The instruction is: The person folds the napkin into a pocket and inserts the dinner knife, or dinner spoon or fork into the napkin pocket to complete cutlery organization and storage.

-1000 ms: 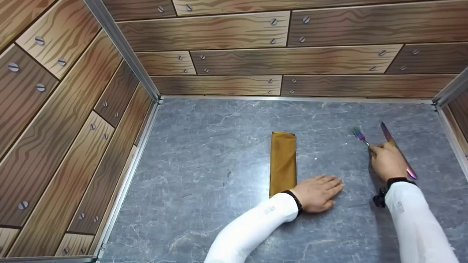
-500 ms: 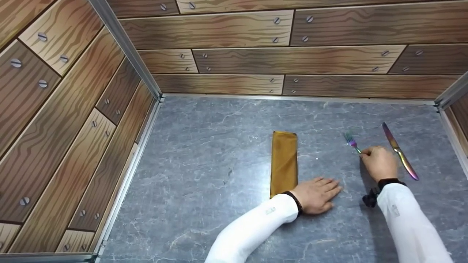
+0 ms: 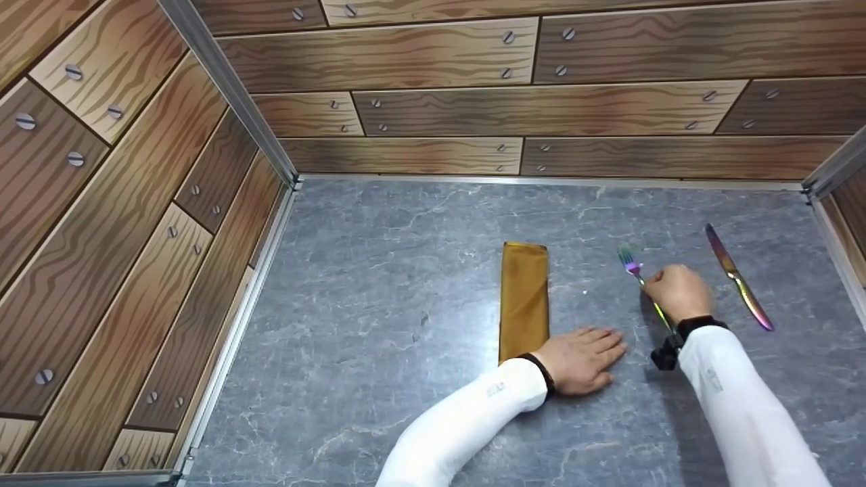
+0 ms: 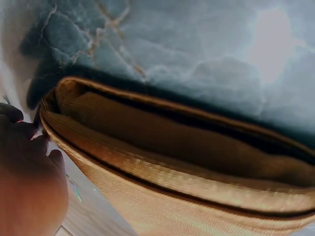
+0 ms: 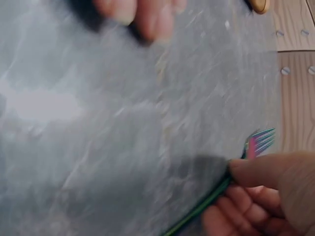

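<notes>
My right hand [image 3: 678,292] pinches an iridescent fork [image 3: 631,262] by its handle, the tines pointing away and a little left. In the right wrist view, thumb and curled fingers hold the fork [image 5: 206,200] just below its neck. My left hand [image 3: 580,360] lies flat on the grey surface with its fingers straight. Beside the left wrist is a folded golden-brown napkin [image 3: 524,297], its near end partly behind the sleeve. The layered fold of the napkin [image 4: 147,142] fills much of the left wrist view. An iridescent table knife [image 3: 737,277] lies to the right of the right hand.
A grey marbled tabletop [image 3: 379,304] extends around the hands. Wood-pattern panels form a back wall [image 3: 433,111] and a left wall [image 3: 145,250], with metal strips along the edges. Part of another panel [image 3: 849,210] shows at the right.
My right hand has moved left with the fork, away from the knife, and the fork's handle now shows below the hand. The left hand, napkin and knife stay nearly in place.
</notes>
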A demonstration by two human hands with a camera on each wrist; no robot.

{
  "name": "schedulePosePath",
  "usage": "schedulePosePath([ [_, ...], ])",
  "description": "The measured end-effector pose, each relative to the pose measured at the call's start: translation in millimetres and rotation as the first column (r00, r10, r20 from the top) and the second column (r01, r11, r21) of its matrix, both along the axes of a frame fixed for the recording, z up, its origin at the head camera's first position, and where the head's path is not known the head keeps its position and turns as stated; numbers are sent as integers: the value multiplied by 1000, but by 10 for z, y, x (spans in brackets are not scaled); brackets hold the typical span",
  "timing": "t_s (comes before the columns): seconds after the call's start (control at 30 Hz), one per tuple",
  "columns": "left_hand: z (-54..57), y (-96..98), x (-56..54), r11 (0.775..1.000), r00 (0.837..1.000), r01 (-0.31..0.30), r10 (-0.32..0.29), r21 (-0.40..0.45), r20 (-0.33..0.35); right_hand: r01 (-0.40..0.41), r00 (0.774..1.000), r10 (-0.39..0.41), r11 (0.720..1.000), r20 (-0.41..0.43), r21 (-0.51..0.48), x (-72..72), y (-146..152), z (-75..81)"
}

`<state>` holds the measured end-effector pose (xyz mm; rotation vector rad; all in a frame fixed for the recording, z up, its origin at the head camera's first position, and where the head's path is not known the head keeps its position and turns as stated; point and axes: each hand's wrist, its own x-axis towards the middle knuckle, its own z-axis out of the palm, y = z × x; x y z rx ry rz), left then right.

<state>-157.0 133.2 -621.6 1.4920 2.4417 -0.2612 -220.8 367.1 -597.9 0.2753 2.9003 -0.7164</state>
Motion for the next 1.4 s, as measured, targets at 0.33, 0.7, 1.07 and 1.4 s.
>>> schedulePosePath([
  [0.33,26,-42,-147,914,935,-291,210,281,284,-22,995,34,991,91,-128,-54,-106,6],
  [0.7,183,-137,-235,249,433,-894,273,371,859,113,992,-43,740,121,-663,-124,-594,322],
  [1.07,275,-377,-206,59,353,-936,149,348,924,184,983,-82,484,165,-856,-115,-962,533],
  [1.4,251,-654,-94,140,441,-897,219,420,870,171,983,-21,479,184,-861,-119,-1117,565],
])
